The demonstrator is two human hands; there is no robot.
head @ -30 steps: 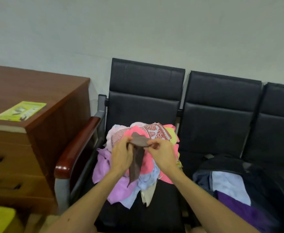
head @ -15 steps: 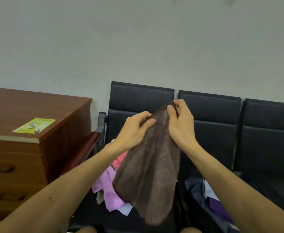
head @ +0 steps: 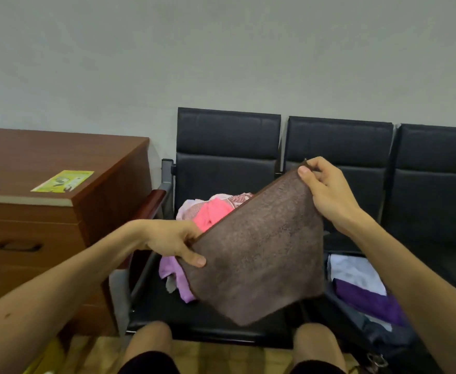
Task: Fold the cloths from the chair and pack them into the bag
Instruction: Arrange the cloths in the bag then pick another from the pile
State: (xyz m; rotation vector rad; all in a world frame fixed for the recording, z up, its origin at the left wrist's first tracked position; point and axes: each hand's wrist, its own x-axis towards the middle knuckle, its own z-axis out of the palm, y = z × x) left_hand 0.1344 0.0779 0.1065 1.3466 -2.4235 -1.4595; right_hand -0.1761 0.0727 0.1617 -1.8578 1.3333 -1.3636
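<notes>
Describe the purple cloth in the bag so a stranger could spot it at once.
Find the row of black chairs against the wall; an open dark bag sits on the middle seat. Inside lie folded cloths; the deep purple cloth is the one nearer the camera, lying against a pale white cloth.

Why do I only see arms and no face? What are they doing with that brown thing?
No machine here. The camera sits on a person's head, looking down, so you see what they see. The left hand and right hand each grip a corner of a brown cloth, holding it spread in the air. Behind it, a pile of colourful cloths lies on the black chair. On the next seat, an open bag holds white and purple folded cloths. A wooden desk with a green leaflet stands on the left.
</notes>
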